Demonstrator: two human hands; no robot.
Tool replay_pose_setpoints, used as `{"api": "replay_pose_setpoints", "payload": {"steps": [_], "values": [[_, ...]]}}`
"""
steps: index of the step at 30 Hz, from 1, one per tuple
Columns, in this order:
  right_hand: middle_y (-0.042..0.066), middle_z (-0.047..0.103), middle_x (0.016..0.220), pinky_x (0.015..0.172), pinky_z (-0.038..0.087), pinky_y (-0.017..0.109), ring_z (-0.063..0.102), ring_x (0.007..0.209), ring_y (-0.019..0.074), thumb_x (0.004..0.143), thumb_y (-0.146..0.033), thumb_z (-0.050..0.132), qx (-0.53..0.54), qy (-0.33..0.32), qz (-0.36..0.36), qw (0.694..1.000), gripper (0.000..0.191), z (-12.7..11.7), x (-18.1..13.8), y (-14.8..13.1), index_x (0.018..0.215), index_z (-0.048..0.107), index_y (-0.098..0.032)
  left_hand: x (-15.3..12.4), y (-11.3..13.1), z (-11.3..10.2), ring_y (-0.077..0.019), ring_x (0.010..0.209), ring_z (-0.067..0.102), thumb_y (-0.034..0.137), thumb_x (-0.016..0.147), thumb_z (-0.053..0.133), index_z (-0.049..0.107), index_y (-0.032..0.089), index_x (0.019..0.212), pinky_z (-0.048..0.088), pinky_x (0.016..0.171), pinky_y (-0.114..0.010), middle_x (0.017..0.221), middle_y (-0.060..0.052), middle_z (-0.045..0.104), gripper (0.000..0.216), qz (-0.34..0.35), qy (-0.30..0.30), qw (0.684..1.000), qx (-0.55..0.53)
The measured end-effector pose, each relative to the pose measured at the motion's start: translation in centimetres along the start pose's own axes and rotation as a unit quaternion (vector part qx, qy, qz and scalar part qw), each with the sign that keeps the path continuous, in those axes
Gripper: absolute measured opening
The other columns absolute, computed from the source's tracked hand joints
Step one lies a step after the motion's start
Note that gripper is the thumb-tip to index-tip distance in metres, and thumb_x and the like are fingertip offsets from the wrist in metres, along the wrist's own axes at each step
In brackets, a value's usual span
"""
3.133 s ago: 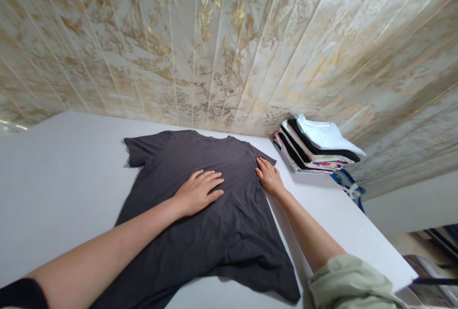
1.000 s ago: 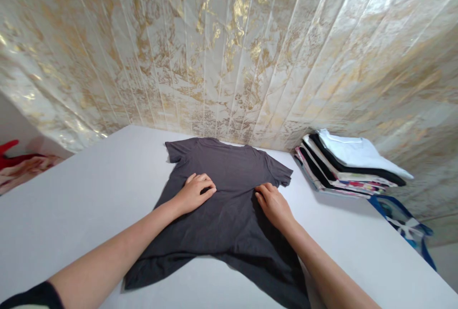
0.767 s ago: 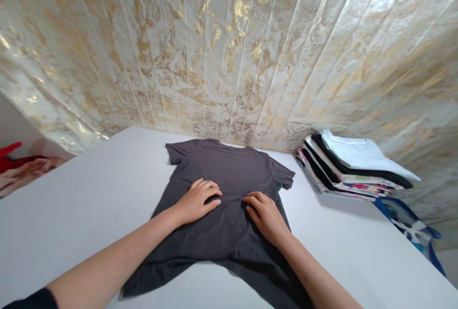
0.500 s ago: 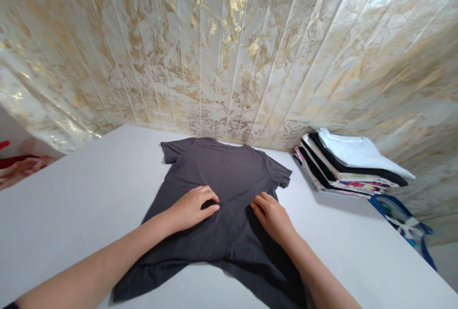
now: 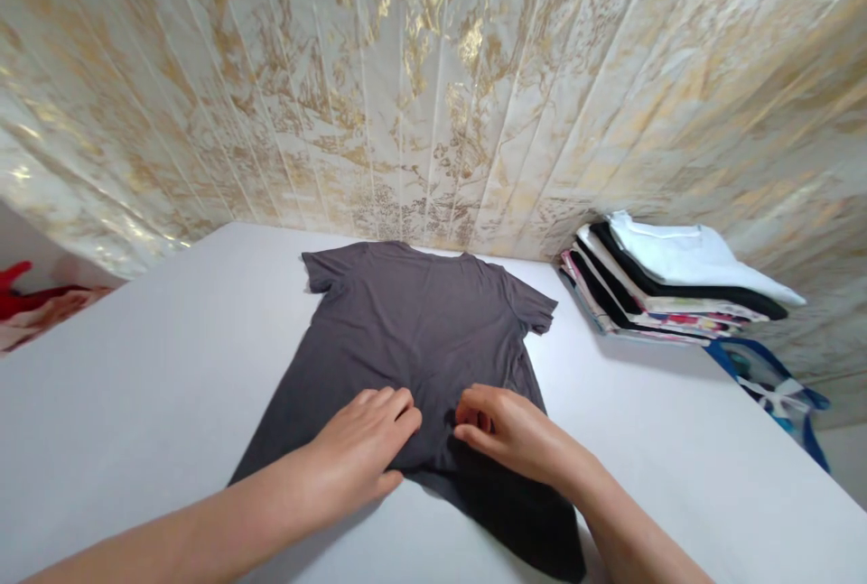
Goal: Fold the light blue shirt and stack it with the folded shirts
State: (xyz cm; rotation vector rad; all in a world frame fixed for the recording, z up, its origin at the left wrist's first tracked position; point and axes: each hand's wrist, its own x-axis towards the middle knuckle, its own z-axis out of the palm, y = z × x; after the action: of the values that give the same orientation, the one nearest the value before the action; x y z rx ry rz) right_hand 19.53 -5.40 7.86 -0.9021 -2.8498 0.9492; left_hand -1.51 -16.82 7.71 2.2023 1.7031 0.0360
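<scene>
2 hands low on dark grey T-shirt [image 5: 420, 322]

Shirt lies spread flat on white table [image 5: 135, 367], collar toward gold-veined wall [image 5: 433, 69], hem nearest the person. Near the hem the left hand [image 5: 358, 444] rests palm down, fingers straight and together. Just beside it, not touching, the right hand [image 5: 515, 435] has its fingers curled, tips bunched at the cloth; cannot tell if fabric is pinched. Stack of folded garments [image 5: 670, 282] sits against the wall, well apart from the shirt, with blue bag [image 5: 765, 376] beside it.
</scene>
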Motion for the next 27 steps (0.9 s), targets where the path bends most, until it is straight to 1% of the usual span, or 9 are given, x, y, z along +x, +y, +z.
{"api": "replay_pose_setpoints", "payload": {"steps": [5,10,13,17,18,20,23,25,27], "values": [[0.002,0.058,0.098,0.074,0.038,0.027,0.055,0.088,0.0187,0.074,-0.035,0.072,-0.093,-0.015,-0.017,0.995,0.032,1.4,-0.8,-1.7,0.099,0.058,-0.022,1.2,-0.8,0.5,-0.0246,0.101,0.056,0.005,0.074,0.046,0.056,0.02,0.094,0.043,0.086,-0.037,0.104,-0.007,0.06,0.027,-0.01,0.027,0.999,0.02],[0.005,0.057,0.098,0.076,0.037,0.03,0.053,0.09,0.0202,0.078,-0.017,0.058,-0.153,0.01,-0.004,0.988,0.013,2.3,-0.6,-1.8,0.091,0.054,-0.02,2.2,-2.4,0.1,-0.0186,0.09,0.061,0.009,0.077,0.04,0.052,0.022,0.093,0.045,0.078,-0.029,0.096,-0.002,0.063,0.024,-0.046,0.051,0.993,-0.094],[0.002,0.057,0.087,0.07,0.036,0.026,0.052,0.081,0.0156,0.078,-0.009,0.048,-0.06,0.017,0.01,0.998,0.012,1.2,-0.4,-1.0,0.083,0.051,-0.02,2.1,-2.8,-0.2,-0.0192,0.093,0.062,0.01,0.077,0.039,0.053,0.023,0.097,0.045,0.079,-0.029,0.1,-0.003,0.064,0.028,-0.066,0.045,0.993,-0.083],[-0.002,0.056,0.077,0.066,0.038,0.023,0.051,0.073,0.0128,0.081,-0.019,0.047,0.154,-0.015,-0.002,0.988,0.006,-0.9,0.1,2.3,0.08,0.053,-0.02,1.6,-3.2,-0.7,-0.0229,0.097,0.062,0.01,0.073,0.041,0.053,0.023,0.101,0.044,0.084,-0.034,0.103,-0.005,0.063,0.034,-0.084,0.034,0.995,-0.036],[-0.001,0.058,0.079,0.068,0.04,0.024,0.053,0.075,0.0137,0.083,-0.024,0.048,0.202,0.009,0.01,0.979,0.009,-1.4,0.3,3.5,0.082,0.055,-0.02,1.6,-3.5,-0.9,-0.0237,0.098,0.062,0.011,0.072,0.042,0.053,0.023,0.102,0.044,0.085,-0.035,0.105,-0.005,0.064,0.034,-0.095,0.042,0.994,-0.036],[0.001,0.063,0.087,0.074,0.043,0.028,0.057,0.083,0.0166,0.083,-0.034,0.05,0.271,0.125,0.063,0.952,0.02,-1.9,0.9,6.1,0.092,0.059,-0.02,2.0,-4.6,-1.0,-0.0242,0.096,0.063,0.014,0.074,0.043,0.052,0.023,0.102,0.045,0.084,-0.037,0.107,-0.005,0.063,0.03,-0.132,0.08,0.987,-0.049],[0.006,0.066,0.097,0.078,0.047,0.035,0.061,0.084,0.0202,0.08,-0.041,0.053,0.266,0.317,0.144,0.899,0.03,-2.0,1.6,9.3,0.1,0.06,-0.02,3.5,-7.5,-0.6,-0.0225,0.091,0.063,0.021,0.076,0.044,0.052,0.023,0.097,0.047,0.082,-0.035,0.106,-0.005,0.062,0.022,-0.184,0.204,0.955,-0.115],[0.009,0.066,0.101,0.079,0.048,0.038,0.062,0.085,0.0217,0.081,-0.043,0.052,0.21,0.377,0.145,0.89,0.031,-1.9,1.8,10.1,0.1,0.062,-0.02,4.6,-9.7,-0.1,-0.0204,0.089,0.064,0.025,0.076,0.045,0.053,0.022,0.095,0.049,0.083,-0.034,0.106,-0.005,0.062,0.021,-0.205,0.299,0.907,-0.212],[0.01,0.064,0.104,0.084,0.048,0.04,0.061,0.09,0.0226,0.085,-0.043,0.049,0.144,0.392,0.107,0.902,0.031,-1.7,1.7,9.6,0.101,0.062,-0.02,5.4,-11.4,0.2,-0.0194,0.088,0.064,0.029,0.077,0.045,0.054,0.021,0.097,0.05,0.083,-0.034,0.105,-0.006,0.063,0.024,-0.229,0.373,0.843,-0.312]]}}
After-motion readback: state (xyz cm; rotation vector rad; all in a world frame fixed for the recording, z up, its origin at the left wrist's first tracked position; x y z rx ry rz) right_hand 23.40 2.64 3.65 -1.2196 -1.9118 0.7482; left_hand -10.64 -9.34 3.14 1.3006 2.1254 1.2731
